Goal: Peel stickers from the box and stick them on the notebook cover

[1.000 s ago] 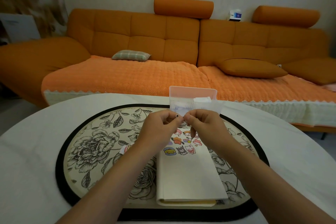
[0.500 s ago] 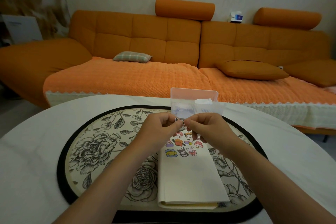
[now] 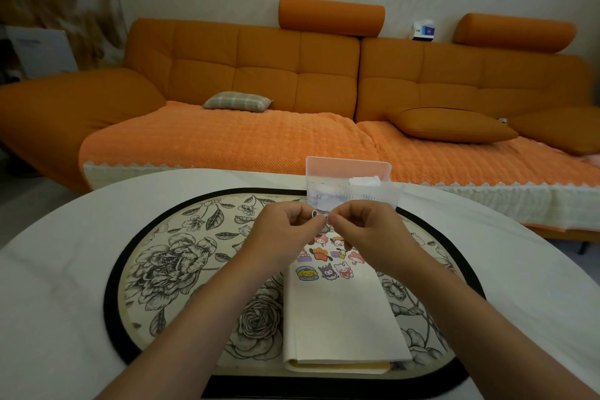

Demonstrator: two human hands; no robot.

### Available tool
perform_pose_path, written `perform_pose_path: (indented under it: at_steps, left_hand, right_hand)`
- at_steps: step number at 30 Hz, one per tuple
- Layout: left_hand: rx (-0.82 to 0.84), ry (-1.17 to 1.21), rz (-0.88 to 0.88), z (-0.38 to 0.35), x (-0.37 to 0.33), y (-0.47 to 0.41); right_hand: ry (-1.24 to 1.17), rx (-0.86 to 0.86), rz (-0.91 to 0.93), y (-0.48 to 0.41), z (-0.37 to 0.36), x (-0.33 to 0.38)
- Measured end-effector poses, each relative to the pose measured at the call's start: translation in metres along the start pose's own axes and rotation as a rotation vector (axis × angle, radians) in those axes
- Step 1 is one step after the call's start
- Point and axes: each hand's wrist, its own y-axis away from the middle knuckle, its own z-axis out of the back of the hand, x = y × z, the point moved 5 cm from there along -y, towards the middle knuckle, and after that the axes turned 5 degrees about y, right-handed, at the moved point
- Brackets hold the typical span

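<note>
At frame centre the left hand [image 3: 285, 232] and right hand [image 3: 367, 230] meet fingertip to fingertip — both pinching a small sticker [image 3: 314, 213] above the notebook [image 3: 341, 318]. Its upper cover carries cartoon stickers [image 3: 328, 265] — the box [image 3: 354, 187] stands just behind on the surface [image 3: 65, 286].

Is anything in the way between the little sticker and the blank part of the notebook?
Nothing visible. The left hand and right hand pinch the sticker above the notebook; its bare cover lies uncovered nearer the person.
</note>
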Motion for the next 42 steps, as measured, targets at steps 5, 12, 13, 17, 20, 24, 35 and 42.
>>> perform_pose_path:
  at_steps: [5,12,13,17,20,24,35,42]
  left_hand:
    - [-0.026,-0.004,-0.009,-0.002,-0.001,0.001]
    - [-0.054,-0.025,-0.008,-0.001,-0.003,0.003]
    - [-0.061,-0.02,-0.005,0.0,-0.003,0.003]
    - [-0.07,0.003,0.009,0.005,-0.004,0.002]
    - [-0.049,-0.001,0.0,0.005,-0.005,0.003]
    - [-0.021,-0.007,-0.005,0.005,-0.005,0.003]
    - [-0.036,-0.029,-0.013,0.001,-0.005,0.005]
    - [-0.07,0.005,0.013,0.004,-0.005,0.004]
  right_hand:
    - [0.194,-0.044,0.07,0.002,-0.003,0.005]
    - [0.288,-0.089,0.089,0.003,-0.004,0.011]
    - [0.226,-0.084,0.067,0.003,-0.003,0.01]
    - [-0.031,-0.035,-0.021,0.002,0.001,0.007]
    - [-0.037,-0.028,-0.021,0.002,0.002,0.007]
    - [0.001,-0.037,-0.014,0.002,0.002,0.007]
    - [0.135,-0.038,0.047,0.003,-0.001,0.01]
    - [0.0,-0.063,-0.003,0.003,0.004,0.01]
